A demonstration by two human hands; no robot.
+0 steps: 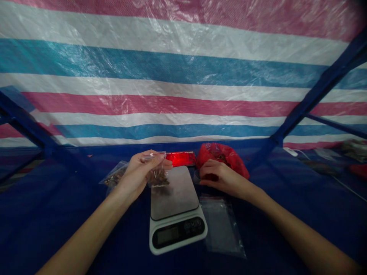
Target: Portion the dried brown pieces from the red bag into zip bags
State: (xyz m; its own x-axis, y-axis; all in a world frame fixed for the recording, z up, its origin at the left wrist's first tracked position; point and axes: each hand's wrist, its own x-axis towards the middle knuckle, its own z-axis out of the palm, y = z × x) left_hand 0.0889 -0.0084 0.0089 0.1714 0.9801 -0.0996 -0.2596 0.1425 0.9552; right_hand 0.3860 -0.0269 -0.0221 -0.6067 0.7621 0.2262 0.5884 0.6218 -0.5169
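My left hand (143,168) pinches the top of a small clear zip bag (159,178) with brown dried bits in its bottom. It hangs over the metal plate of a white digital kitchen scale (174,202). My right hand (213,172) is curled, fingers closed, at the near left side of an open red plastic bag (233,162), which holds more brown bits. Beside its fingertips shows a small pale, see-through object (196,177); whether the fingers grip it is unclear. Flat clear zip bags (222,227) lie right of the scale. The scale's display is too dim to read.
Another filled clear bag (114,176) rests behind my left forearm. A shiny red flat object (181,158) lies behind the scale. Blue metal struts (304,101) rise at both sides of the blue surface (120,236), before a striped plastic sheet (172,65).
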